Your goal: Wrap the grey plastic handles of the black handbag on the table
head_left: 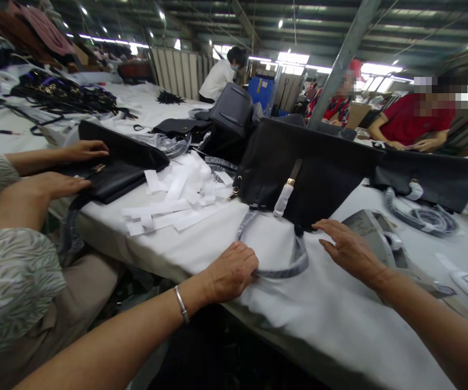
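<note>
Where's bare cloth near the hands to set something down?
Free: white cloth in front of the black handbag, between left hand and right hand, out to the near edge. Crowded: paper strips to the left, wrapped handle loop by the left hand, grey tool beyond the right.

Left hand (232, 271) fisted on wrapped handle (283, 268) of black handbag (307, 173); right hand (345, 246) flat, touching bag edge.

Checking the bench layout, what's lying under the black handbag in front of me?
The black handbag lies on the white table cover; its wrapped handle loops out from beneath. Anything else under it is covered.
</note>
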Available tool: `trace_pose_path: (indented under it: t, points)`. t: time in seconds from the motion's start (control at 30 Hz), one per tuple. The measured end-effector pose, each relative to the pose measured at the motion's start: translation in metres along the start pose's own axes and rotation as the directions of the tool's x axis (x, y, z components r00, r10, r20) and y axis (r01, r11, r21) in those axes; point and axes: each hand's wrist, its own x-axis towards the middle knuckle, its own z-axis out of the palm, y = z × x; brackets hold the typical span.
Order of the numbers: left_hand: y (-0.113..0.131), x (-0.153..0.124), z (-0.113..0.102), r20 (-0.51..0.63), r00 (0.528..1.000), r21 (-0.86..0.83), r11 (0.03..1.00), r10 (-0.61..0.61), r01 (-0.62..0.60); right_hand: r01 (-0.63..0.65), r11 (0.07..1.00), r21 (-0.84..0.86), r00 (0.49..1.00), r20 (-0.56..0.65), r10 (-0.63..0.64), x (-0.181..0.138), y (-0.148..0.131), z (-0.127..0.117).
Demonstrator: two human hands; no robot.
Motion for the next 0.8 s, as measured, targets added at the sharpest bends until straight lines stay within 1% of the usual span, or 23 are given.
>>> trace_pose_path:
  t: [0.03,0.07,0.1,0.13,0.17,0.2,0.23,0.27,0.3,0.37,0.43,0.47,0.53,0.57,0.6,0.63,0.67,0.7,0.8]
  points:
    - [-0.001,0.0,0.001,-0.048,0.999,-0.018,1.0,-0.022,0.021,-0.186,0.976,0.113,0.982,0.039,0.182,-0.012,-0.007,0.0]
    - [-0.002,-0.001,0.002,-0.088,0.995,-0.038,0.999,-0.035,0.032,-0.363,0.901,0.237,0.93,0.156,0.333,-0.023,-0.015,0.001]
    - [-0.003,-0.001,0.002,-0.118,0.992,-0.054,0.998,-0.034,0.028,-0.514,0.781,0.354,0.852,0.316,0.417,-0.033,-0.025,0.001]
    - [-0.004,0.0,0.002,-0.14,0.99,-0.063,0.998,-0.021,0.012,-0.63,0.63,0.454,0.769,0.473,0.429,-0.041,-0.036,0.002]
    - [-0.004,0.0,0.002,-0.154,0.988,-0.063,0.998,0.002,-0.012,-0.71,0.466,0.528,0.701,0.594,0.396,-0.047,-0.049,0.003]
    - [-0.004,0.0,0.001,-0.165,0.986,-0.058,0.998,0.029,-0.039,-0.755,0.313,0.577,0.656,0.668,0.351,-0.05,-0.061,0.004]
    - [-0.003,0.001,0.001,-0.17,0.984,-0.051,0.997,0.056,-0.065,-0.772,0.191,0.607,0.633,0.705,0.319,-0.051,-0.074,0.005]
    - [-0.003,0.001,0.0,-0.173,0.982,-0.041,0.995,0.079,-0.087,-0.773,0.104,0.626,0.624,0.722,0.299,-0.049,-0.087,0.006]
    - [-0.002,0.001,-0.001,-0.173,0.98,-0.03,0.994,0.099,-0.106,-0.773,0.044,0.633,0.617,0.732,0.288,-0.046,-0.099,0.007]
    - [0.0,0.001,-0.001,-0.175,0.977,-0.015,0.991,0.125,-0.13,-0.769,-0.025,0.638,0.605,0.741,0.291,-0.037,-0.118,0.009]
    - [0.0,0.0,-0.001,-0.199,0.975,-0.026,0.994,0.098,-0.106,-0.738,-0.095,0.668,0.619,0.726,0.298,-0.029,-0.132,0.009]
    - [0.0,-0.001,0.0,-0.213,0.975,-0.045,0.996,0.066,-0.078,-0.71,-0.131,0.692,0.642,0.712,0.284,-0.027,-0.138,0.009]
    - [-0.002,-0.002,0.001,-0.21,0.977,-0.092,0.995,0.022,-0.042,-0.637,-0.203,0.743,0.708,0.669,0.227,-0.028,-0.147,0.009]
    - [-0.002,-0.003,0.002,-0.191,0.981,-0.11,0.993,0.024,-0.046,-0.6,-0.245,0.762,0.736,0.645,0.203,-0.031,-0.151,0.01]
    - [-0.003,-0.003,0.002,-0.168,0.985,-0.12,0.991,0.04,-0.061,-0.575,-0.284,0.767,0.749,0.633,0.196,-0.034,-0.155,0.012]
    - [-0.003,-0.003,0.002,-0.144,0.988,-0.122,0.989,0.063,-0.081,-0.565,-0.313,0.763,0.745,0.635,0.202,-0.037,-0.158,0.015]
    - [-0.003,-0.003,0.001,-0.123,0.989,-0.116,0.988,0.086,-0.101,-0.57,-0.329,0.753,0.729,0.648,0.221,-0.039,-0.162,0.018]
    - [-0.002,-0.003,0.001,-0.107,0.989,-0.106,0.987,0.106,-0.118,-0.586,-0.322,0.743,0.702,0.665,0.256,-0.04,-0.164,0.022]
    - [-0.001,-0.003,0.0,-0.071,0.988,-0.059,0.988,0.14,-0.144,-0.666,-0.212,0.715,0.617,0.689,0.38,-0.033,-0.164,0.033]
